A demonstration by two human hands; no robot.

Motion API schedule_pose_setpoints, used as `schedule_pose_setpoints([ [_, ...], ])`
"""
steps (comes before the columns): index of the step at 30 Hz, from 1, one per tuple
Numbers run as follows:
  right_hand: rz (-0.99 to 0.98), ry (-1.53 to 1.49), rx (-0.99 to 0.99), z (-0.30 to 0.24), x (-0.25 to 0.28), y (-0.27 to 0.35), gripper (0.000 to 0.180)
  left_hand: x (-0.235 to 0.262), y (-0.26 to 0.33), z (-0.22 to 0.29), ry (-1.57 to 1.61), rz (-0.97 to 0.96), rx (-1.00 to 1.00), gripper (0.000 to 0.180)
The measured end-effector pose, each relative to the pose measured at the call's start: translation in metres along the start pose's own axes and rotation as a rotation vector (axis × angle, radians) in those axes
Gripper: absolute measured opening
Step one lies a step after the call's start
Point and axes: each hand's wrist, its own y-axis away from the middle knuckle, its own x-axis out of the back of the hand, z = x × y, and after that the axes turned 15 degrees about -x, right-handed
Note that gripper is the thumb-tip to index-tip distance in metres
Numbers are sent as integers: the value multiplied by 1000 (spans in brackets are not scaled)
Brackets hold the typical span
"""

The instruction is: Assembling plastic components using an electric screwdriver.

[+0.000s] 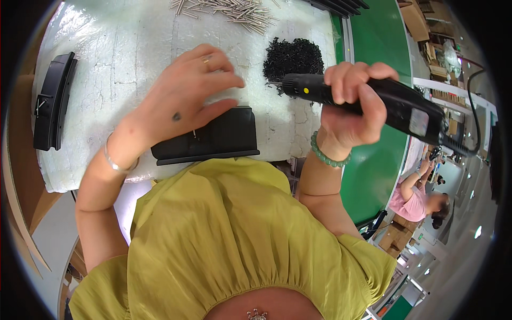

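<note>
My right hand [352, 109] is wrapped around a black electric screwdriver [408, 104], held level with its bit pointing left. The bit end is at the near edge of a pile of small black screws [293, 57]; whether it touches one I cannot tell. My left hand [189, 88] hovers over a black plastic piece [226, 136] lying close to my body. Its thumb and fingers are apart, loosely bent, with nothing seen between them. A small metal pin [195, 134] shows on that piece, which the hand partly covers.
A similar black piece [56, 101] with a metal pin lies at the left of the wrapped white work surface [106, 64]. Loose metal pins [242, 13] are heaped at the far side. The screwdriver's cord [474, 106] loops off right. A co-worker in pink [409, 202] is farther right.
</note>
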Motion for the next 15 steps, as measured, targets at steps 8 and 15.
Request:
schedule_pose_setpoints([
  [8,-93,14,120,-24,1,4,31,-40,-53,-33,-4,149,-298,18],
  [15,-199,-44,193,-32,12,0,32,-44,-52,-35,-20,282,-147,17],
])
